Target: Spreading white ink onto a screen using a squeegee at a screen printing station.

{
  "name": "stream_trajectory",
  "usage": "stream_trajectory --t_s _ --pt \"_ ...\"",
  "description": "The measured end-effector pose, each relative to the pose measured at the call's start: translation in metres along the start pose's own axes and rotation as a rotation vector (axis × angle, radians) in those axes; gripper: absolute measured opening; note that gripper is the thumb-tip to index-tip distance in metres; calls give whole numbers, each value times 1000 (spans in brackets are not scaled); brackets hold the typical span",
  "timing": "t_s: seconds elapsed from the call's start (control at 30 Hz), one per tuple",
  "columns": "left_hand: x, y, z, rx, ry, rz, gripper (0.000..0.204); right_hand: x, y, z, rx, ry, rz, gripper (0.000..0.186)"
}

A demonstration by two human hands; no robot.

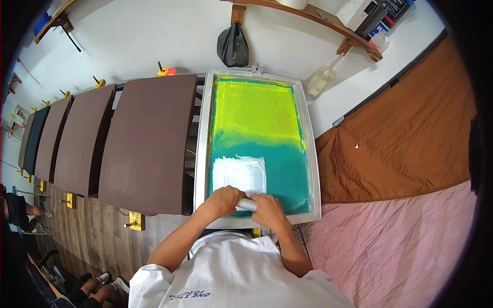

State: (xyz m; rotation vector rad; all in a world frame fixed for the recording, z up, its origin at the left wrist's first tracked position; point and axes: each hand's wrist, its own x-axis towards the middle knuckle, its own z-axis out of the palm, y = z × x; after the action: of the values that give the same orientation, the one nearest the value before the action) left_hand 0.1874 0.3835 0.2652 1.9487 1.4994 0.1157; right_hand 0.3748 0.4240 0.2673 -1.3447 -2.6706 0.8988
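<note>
My left hand (224, 201) and my right hand (269, 211) are closed side by side on a squeegee (246, 205). Only a short grey, rounded stretch of its handle shows between them; the blade is hidden. Both hands are over the near end of a screen printing frame (315, 174) with a pale metal rim. Its mesh is yellow-green (257, 105) at the far half and teal (287, 174) at the near half. Just beyond my hands, a rectangular patch of white ink (239, 173) lies toward the left side of the mesh.
Several boards covered in brown fabric (149, 143) stand in a row on the left, with yellow clamps (135, 220). A black bag (233, 45) hangs beneath a wooden shelf (328, 20). Brown cloth (400, 138) and pink cloth (395, 246) spread at right. Other people's legs (105, 292) show lower left.
</note>
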Motion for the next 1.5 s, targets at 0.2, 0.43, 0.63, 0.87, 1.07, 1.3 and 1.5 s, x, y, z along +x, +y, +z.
stream_trajectory --t_s 0.2,0.43,0.63,0.87,1.07,1.3,1.5 --pt "16 -32 -27 -26 130 -75 36 51 -15 -23 21 -53 -38 31" --pt "26 -67 -39 1 277 -160 37 122 -20 -17 -70 -106 -88 30" --pt "-9 -42 -11 -20 294 -106 34 73 -17 0 -50 -66 -177 31" --pt "-54 13 22 -196 267 -194 43 14 -23 -3 -30 -167 -187 36" --pt "-11 1 -3 -200 206 -120 32 35 -1 -26 24 -145 -165 28" --pt "24 -20 -9 -106 376 -48 43 58 10 -6 -63 96 -102 36" --pt "-39 5 49 -113 471 -42 60 -12 -9 29 -33 164 -204 41"
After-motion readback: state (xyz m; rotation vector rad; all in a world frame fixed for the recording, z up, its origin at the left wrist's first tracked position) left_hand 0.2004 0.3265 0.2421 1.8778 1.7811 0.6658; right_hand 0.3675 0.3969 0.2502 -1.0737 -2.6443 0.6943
